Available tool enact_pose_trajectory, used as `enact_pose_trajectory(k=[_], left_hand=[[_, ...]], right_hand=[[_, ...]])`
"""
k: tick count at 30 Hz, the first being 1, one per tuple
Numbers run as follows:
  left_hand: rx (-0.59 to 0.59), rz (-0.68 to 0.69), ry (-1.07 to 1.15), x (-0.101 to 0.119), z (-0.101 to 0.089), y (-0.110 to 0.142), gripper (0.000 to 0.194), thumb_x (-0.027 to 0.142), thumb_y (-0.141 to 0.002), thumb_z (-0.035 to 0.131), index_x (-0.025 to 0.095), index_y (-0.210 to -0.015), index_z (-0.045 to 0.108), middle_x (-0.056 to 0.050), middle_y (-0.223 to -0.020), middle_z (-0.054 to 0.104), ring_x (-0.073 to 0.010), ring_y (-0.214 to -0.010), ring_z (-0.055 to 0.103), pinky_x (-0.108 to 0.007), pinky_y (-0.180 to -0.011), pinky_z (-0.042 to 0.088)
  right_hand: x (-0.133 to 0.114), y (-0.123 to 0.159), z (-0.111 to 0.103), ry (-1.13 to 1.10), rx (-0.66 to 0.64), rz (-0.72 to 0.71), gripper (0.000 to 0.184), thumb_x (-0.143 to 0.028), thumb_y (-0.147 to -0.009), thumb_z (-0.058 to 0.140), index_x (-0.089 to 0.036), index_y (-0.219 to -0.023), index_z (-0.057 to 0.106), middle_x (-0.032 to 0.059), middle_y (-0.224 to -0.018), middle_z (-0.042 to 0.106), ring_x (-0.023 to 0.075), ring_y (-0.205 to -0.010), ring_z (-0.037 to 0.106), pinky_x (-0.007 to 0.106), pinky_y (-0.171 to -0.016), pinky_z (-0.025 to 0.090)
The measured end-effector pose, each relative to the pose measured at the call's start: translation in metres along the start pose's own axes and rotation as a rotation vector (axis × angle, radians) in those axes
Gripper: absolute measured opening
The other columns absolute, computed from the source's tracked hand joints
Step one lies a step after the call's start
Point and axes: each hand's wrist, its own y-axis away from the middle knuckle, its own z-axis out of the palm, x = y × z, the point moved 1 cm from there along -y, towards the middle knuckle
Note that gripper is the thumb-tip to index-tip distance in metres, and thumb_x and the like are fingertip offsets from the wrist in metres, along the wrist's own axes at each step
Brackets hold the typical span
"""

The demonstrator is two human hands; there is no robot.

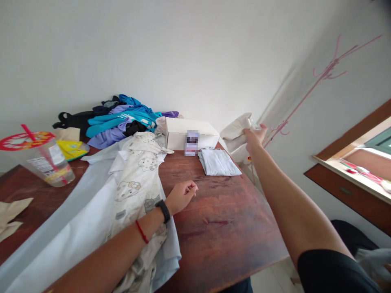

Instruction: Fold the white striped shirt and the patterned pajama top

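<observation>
My left hand [182, 197] hovers over or rests on the wooden table, its fingers curled in with nothing visible in them. Beneath that forearm lies a cream garment with cartoon cat prints [130, 185], spread over a larger white garment [71, 211]. Past the table's right edge, my outstretched right hand [255, 136] is at a white bundle [236, 128], apparently in clear plastic. Its thumb touches the bundle's edge, and the other fingers are partly hidden. A folded pale grey-white garment [219, 162] lies flat near the table's back right corner.
A white box [191, 132] stands at the back of the table [220, 228]. Left of it is a heap of blue, purple and black clothes [122, 118]. A plastic cup with a red straw [45, 162] and a yellow packet [71, 149] stand left. A pink coat stand [308, 93] leans right.
</observation>
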Motion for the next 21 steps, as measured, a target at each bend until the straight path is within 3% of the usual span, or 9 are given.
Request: enact_pose_trajectory(k=[3,5,7,9,11,14,17,21], left_hand=[[-0.002,0.001,0.007,0.001,0.000,0.000,0.028,0.040,-0.093,0.053,0.017,-0.087,0.067,-0.004,-0.075,0.070,-0.0168,-0.068,0.062,-0.026,-0.065,0.044],[0.006,0.004,0.012,0.002,-0.002,0.001,0.028,0.041,-0.093,0.053,0.017,-0.087,0.067,-0.003,-0.075,0.070,-0.0169,-0.069,0.062,-0.026,-0.066,0.044],[0.019,0.006,0.015,0.004,-0.003,0.003,0.028,0.041,-0.094,0.053,0.017,-0.087,0.067,-0.003,-0.075,0.070,-0.0169,-0.070,0.063,-0.026,-0.067,0.045],[0.031,0.006,0.018,0.005,-0.004,0.003,0.027,0.040,-0.094,0.053,0.018,-0.086,0.067,-0.003,-0.075,0.070,-0.0169,-0.070,0.064,-0.025,-0.067,0.045],[0.032,0.003,0.021,0.006,-0.005,0.004,0.025,0.038,-0.094,0.054,0.018,-0.086,0.067,-0.002,-0.075,0.071,-0.0168,-0.071,0.064,-0.025,-0.068,0.046],[0.018,0.003,0.012,0.006,-0.004,0.004,0.024,0.037,-0.094,0.055,0.018,-0.087,0.067,-0.002,-0.076,0.071,-0.0166,-0.071,0.064,-0.025,-0.068,0.046],[0.006,0.001,-0.007,0.005,-0.004,0.003,0.026,0.038,-0.096,0.054,0.018,-0.090,0.068,-0.002,-0.076,0.071,-0.0168,-0.071,0.065,-0.025,-0.066,0.045],[-0.003,-0.001,-0.008,0.005,-0.004,0.003,0.026,0.038,-0.096,0.053,0.018,-0.089,0.068,-0.002,-0.076,0.070,-0.0168,-0.071,0.064,-0.025,-0.066,0.044]], right_hand=[[-0.004,0.028,0.002,0.116,-0.017,-0.225,0.067,-0.010,-0.085,0.063,-0.012,-0.146,0.035,0.0112,-0.122,0.062,0.0172,-0.104,0.054,0.030,-0.096,0.041],[0.005,0.062,0.018,0.381,-0.187,-0.467,0.070,-0.006,-0.084,0.058,-0.014,-0.150,0.036,0.0122,-0.115,0.067,0.0228,-0.098,0.059,0.033,-0.090,0.044],[0.025,0.101,0.040,0.544,-0.394,-0.623,0.078,-0.001,-0.081,0.054,-0.018,-0.154,0.034,0.0133,-0.117,0.069,0.0260,-0.102,0.062,0.035,-0.088,0.046],[0.049,0.134,0.059,0.635,-0.553,-0.682,0.077,0.001,-0.079,0.052,-0.015,-0.153,0.038,0.0167,-0.124,0.069,0.0291,-0.113,0.061,0.038,-0.096,0.045],[0.067,0.155,0.072,0.673,-0.525,-0.683,0.065,0.001,-0.082,0.049,-0.011,-0.146,0.047,0.0198,-0.130,0.067,0.0315,-0.128,0.054,0.044,-0.106,0.039],[0.079,0.158,0.078,0.658,-0.507,-0.683,0.057,0.000,-0.081,0.050,-0.014,-0.136,0.057,0.0167,-0.137,0.064,0.0316,-0.137,0.048,0.046,-0.110,0.035],[0.073,0.137,0.072,0.639,-0.514,-0.720,0.058,0.000,-0.080,0.051,-0.018,-0.134,0.061,0.0118,-0.143,0.062,0.0299,-0.140,0.047,0.044,-0.111,0.036],[0.061,0.106,0.060,0.661,-0.390,-0.781,0.053,-0.001,-0.087,0.044,-0.018,-0.134,0.062,0.0106,-0.145,0.061,0.0308,-0.144,0.042,0.051,-0.116,0.030]])
